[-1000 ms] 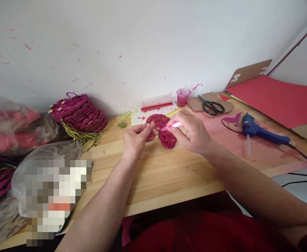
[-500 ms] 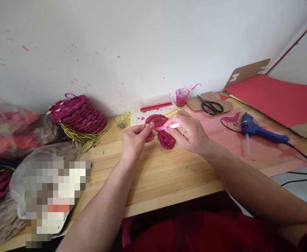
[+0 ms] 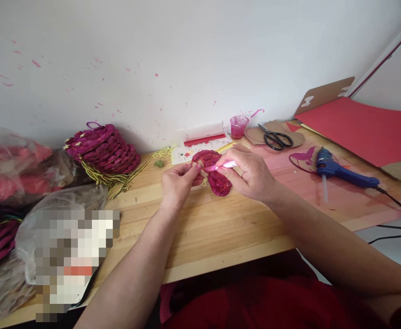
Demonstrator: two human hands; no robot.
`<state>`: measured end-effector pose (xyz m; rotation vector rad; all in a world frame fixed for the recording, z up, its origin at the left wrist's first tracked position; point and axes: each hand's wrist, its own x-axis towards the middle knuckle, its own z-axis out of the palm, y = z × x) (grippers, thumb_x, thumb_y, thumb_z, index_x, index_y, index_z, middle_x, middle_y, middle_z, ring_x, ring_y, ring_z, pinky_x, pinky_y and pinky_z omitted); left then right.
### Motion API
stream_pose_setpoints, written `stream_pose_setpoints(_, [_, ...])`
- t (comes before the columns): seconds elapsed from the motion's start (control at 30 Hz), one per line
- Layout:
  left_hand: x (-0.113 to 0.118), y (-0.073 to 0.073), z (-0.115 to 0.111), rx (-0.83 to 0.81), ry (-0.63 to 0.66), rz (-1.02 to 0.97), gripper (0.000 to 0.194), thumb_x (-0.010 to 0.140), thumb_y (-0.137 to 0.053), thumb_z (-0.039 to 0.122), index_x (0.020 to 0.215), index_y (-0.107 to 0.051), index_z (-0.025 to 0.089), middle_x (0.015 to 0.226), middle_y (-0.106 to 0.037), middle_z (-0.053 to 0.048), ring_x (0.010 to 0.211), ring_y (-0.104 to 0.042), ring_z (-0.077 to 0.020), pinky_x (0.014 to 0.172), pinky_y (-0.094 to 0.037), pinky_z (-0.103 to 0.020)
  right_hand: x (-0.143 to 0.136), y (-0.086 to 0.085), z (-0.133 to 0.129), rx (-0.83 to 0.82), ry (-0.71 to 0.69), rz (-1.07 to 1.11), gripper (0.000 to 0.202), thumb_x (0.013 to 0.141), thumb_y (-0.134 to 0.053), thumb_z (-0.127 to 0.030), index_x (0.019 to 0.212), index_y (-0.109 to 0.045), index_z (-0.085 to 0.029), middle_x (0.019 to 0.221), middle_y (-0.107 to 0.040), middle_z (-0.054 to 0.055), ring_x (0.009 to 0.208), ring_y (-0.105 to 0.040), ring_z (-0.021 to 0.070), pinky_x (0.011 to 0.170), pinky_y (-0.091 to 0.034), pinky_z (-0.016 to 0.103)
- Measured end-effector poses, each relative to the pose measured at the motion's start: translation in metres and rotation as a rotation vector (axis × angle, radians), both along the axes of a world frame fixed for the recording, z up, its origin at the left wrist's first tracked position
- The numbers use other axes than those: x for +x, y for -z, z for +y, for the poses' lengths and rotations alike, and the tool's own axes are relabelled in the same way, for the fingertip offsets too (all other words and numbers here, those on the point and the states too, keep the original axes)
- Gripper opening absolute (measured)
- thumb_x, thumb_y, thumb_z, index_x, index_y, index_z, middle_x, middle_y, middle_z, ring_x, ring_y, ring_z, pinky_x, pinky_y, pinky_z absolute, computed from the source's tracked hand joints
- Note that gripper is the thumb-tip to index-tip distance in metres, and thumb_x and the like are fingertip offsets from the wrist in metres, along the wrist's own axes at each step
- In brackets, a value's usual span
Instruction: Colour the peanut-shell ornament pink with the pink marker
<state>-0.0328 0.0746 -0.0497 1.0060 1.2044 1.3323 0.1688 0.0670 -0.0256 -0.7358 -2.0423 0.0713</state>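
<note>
A magenta gourd-shaped piece (image 3: 220, 183) with a bumpy surface is held just above the wooden table, its narrow middle between my hands. My left hand (image 3: 180, 183) pinches its left side, where pale yellow string shows by the fingertips. In my right hand (image 3: 251, 173) is a white pen-like tool (image 3: 229, 164), its pink tip touching the middle of the piece. Behind the piece lies a white sheet with small coloured stars (image 3: 183, 153). A stack of similar magenta pieces (image 3: 106, 148) with yellow tassels stands to the left.
Black scissors (image 3: 277, 139) rest on brown card beside a pink cup (image 3: 238, 126). A blue glue gun (image 3: 347, 175) with a cord lies right, below red paper (image 3: 365, 130). Plastic bags (image 3: 39, 228) and a blurred-out flat object cover the table's left end.
The whole view has shifted slightly. Both hands keep their hold, and the pen-like tool's tip stays at the piece's middle.
</note>
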Motion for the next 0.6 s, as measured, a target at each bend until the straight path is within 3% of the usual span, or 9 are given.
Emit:
stream_pose_setpoints(0.27, [-0.002,0.001,0.003,-0.012,-0.014,-0.025,0.053,0.049,-0.101,0.053,0.075,-0.079,0.012,0.068,-0.075,-0.005,0.058,-0.069,-0.0146,0.062,-0.062,-0.028,0.004,0.001,0.001,-0.057,0.002,0.034,0.008,0.1,-0.062,-0.023,0.092,-0.064,-0.023,0.082,-0.071,0.002,0.082,-0.064,0.0191,0.075,-0.051,0.034])
stream_pose_setpoints(0.4, [-0.004,0.003,0.004,-0.02,0.021,-0.052,0.055,0.051,-0.102,0.053,0.08,-0.08,0.011,0.073,-0.076,-0.006,0.061,-0.069,-0.0133,0.065,-0.063,-0.026,0.011,-0.003,0.004,-0.152,0.104,0.308,0.011,0.101,-0.062,-0.032,0.095,-0.064,-0.025,0.085,-0.07,0.002,0.077,-0.065,0.0173,0.072,-0.051,0.033])
stream_pose_setpoints(0.5, [-0.004,0.004,0.003,-0.021,0.025,-0.073,0.056,0.051,-0.102,0.053,0.083,-0.081,0.011,0.075,-0.076,-0.005,0.061,-0.069,-0.0129,0.066,-0.063,-0.026,0.023,-0.015,0.014,-0.245,0.191,0.514,0.018,0.1,-0.065,-0.044,0.098,-0.063,-0.026,0.08,-0.069,0.0,0.07,-0.065,0.0168,0.066,-0.052,0.032])
stream_pose_setpoints(0.6, [-0.003,0.004,0.002,-0.018,0.014,-0.082,0.053,0.054,-0.101,0.051,0.085,-0.082,0.012,0.075,-0.077,-0.005,0.064,-0.071,-0.014,0.067,-0.064,-0.027,0.04,-0.038,0.033,-0.229,0.341,0.476,0.019,0.097,-0.065,-0.044,0.099,-0.063,-0.025,0.082,-0.071,0.0,0.071,-0.067,0.0176,0.068,-0.051,0.032])
